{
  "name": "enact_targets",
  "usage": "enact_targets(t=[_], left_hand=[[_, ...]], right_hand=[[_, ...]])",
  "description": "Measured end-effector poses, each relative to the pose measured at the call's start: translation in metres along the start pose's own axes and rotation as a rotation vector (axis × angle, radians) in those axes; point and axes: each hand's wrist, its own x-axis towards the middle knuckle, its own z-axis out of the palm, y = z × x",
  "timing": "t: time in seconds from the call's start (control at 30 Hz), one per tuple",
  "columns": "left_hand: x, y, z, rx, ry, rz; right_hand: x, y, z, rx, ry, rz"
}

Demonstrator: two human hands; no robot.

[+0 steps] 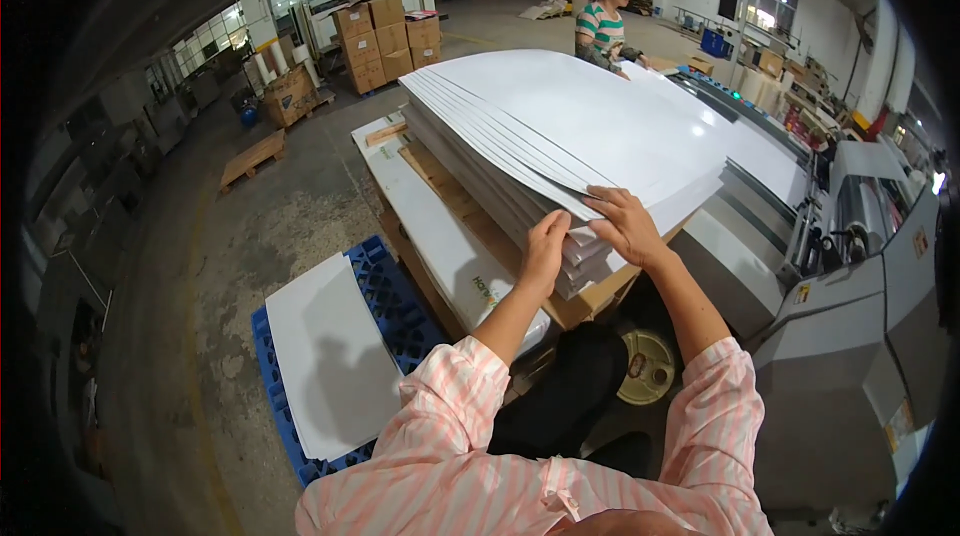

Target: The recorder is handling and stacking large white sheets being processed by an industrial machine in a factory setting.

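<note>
- A person in a pink-and-white striped shirt stands at a tall stack of large white sheets (590,126), seen from above their head.
- The stack rests on a wooden pallet (450,191) raised above the concrete floor (270,216), in front of the person and beside a grey machine (860,306) on their right.
- The left hand (545,248) is pressed against the near corner of the stack, fingers curled upward into the edges of the sheets and gripping a group of them.
- The right hand (625,224) lies on top of the same corner, fingers spread flat and bent over the sheet edges, pinching the top layers; the two hands almost touch.
- The upper sheets fan out slightly along the left edge of the stack.
- Below the left arm, a loose white board (335,356) lies on a blue plastic pallet (385,296) on the floor.
- A round yellowish disc (648,366) shows between the person's arms, low down under the pallet's near corner.
- At the far end of the stack stands another person in a green-striped top (600,28), arms down near the sheets.
- Stacked cardboard boxes (388,41) sit on the floor farther back on the left.
</note>
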Motion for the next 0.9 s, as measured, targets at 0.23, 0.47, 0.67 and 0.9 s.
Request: enact_targets(t=[0.23,0.47,0.67,0.9], left_hand=[[0.006,-0.003,-0.001,0.21,-0.042,0.109],[0.001,-0.001,0.004,0.345,0.009,0.181],[0.002,0.002,0.001,0.31,-0.007,0.17],[0.007,-0.003,-0.002,0.23,0.031,0.089]], right_hand=[[0.042,0.018,-0.008,0.569,0.145,0.743],[0.014,0.014,0.0,0.097,0.098,0.357],[-0.004,0.007,0.01,0.025,-0.084,0.279],[0.004,-0.025,-0.004,0.08,0.138,0.12]])
